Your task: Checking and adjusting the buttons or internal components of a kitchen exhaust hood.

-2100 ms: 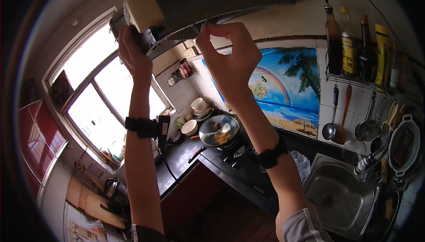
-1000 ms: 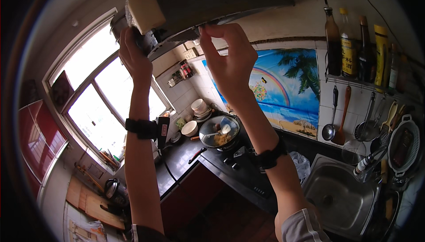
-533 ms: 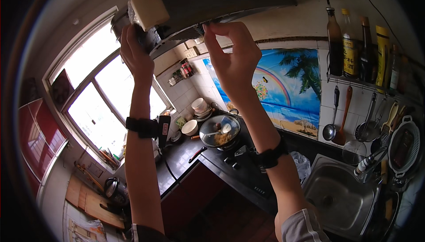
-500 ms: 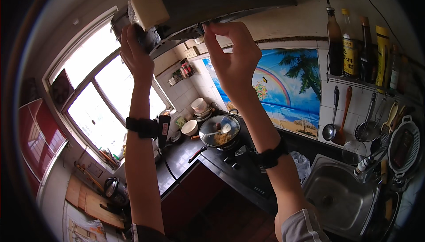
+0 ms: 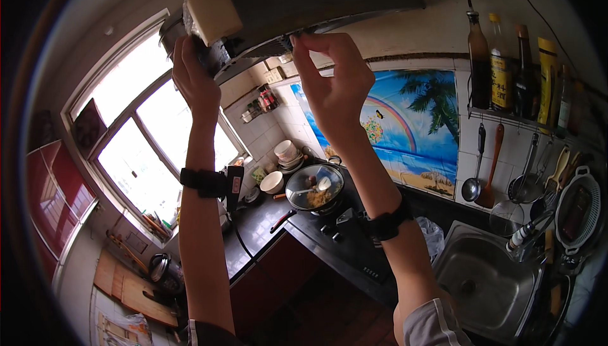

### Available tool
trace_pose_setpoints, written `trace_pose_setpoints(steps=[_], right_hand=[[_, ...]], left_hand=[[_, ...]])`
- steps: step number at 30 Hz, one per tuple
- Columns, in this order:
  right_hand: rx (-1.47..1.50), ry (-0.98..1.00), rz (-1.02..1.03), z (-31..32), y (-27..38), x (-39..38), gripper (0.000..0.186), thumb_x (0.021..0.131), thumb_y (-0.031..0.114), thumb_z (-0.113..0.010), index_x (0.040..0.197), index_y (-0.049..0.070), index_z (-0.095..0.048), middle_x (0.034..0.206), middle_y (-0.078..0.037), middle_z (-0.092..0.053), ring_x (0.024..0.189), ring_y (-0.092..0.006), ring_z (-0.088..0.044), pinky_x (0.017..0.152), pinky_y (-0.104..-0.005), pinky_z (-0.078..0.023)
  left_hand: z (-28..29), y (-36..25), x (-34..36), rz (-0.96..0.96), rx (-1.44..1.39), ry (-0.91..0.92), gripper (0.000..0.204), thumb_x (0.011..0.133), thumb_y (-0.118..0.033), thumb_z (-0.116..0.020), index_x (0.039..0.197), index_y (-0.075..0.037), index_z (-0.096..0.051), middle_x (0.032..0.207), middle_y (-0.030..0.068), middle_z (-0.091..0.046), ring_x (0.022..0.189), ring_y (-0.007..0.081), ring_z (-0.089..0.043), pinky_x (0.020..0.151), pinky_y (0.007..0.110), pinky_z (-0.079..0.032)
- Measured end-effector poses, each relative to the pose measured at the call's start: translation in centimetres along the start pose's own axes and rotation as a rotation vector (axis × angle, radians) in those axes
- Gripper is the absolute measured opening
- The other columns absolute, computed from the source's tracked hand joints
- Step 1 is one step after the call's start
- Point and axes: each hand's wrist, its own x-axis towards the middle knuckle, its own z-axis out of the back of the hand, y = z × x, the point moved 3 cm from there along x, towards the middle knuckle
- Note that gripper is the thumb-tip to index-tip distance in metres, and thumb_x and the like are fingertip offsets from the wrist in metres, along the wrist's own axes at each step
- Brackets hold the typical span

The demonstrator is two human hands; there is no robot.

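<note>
1. While both of your arms are raised overhead, take the range hood (image 5: 304,4) as the landmark; every position below is given relative to it.
2. Your left hand (image 5: 195,83) is at the hood's left end, fingers wrapped up against its dark underside just below a pale rectangular block (image 5: 214,11) fixed to the corner. In my judgement this grip braces the unit.
3. Your right hand (image 5: 332,83) is near the middle of the hood's lower edge, thumb and fingertips pinched together on a small part there. What that part is cannot be made out.
4. Your hands are well apart, each in contact with the hood; neither carries a loose object.
5. Well below the hood, a pan under a glass lid (image 5: 315,187) sits on the black cooktop (image 5: 342,235). It holds yellowish food and some darker pieces.
6. Left of the pan, a white bowl (image 5: 272,182) and a stack of bowls (image 5: 286,153) stand on the counter; their contents are not visible.
7. Lower right of the hood, the steel sink (image 5: 487,279) shows bare metal around its drain.
8. Right of the hood, a wall rack carries upright bottles (image 5: 500,61), with ladles (image 5: 478,172) hanging beneath, handy to the cooktop.
</note>
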Motion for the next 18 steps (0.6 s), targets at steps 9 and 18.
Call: trace_pose_setpoints(steps=[9, 18], right_hand=[[-0.010, 0.006, 0.007, -0.05, 0.14, 0.09, 0.014, 0.084, -0.002, -0.072, 0.094, 0.002, -0.062, 0.088, -0.011, -0.065, 0.078, -0.0239, -0.069, 0.065, -0.0329, -0.054], [-0.015, 0.009, 0.006, -0.16, 0.03, -0.02, 0.014, 0.085, -0.001, -0.072, 0.094, 0.001, -0.062, 0.088, -0.011, -0.066, 0.077, -0.0237, -0.069, 0.065, -0.0328, -0.054]], left_hand=[[-0.01, -0.39, 0.14, 0.080, -0.079, 0.006, 0.034, 0.104, -0.018, -0.033, 0.106, 0.006, -0.057, 0.096, 0.0190, -0.063, 0.084, 0.0348, -0.061, 0.080, 0.038, -0.047], [0.23, -0.31, 0.07, 0.023, -0.022, 0.009, 0.032, 0.104, -0.017, -0.033, 0.105, 0.005, -0.057, 0.095, 0.0178, -0.062, 0.083, 0.0334, -0.059, 0.079, 0.036, -0.047]])
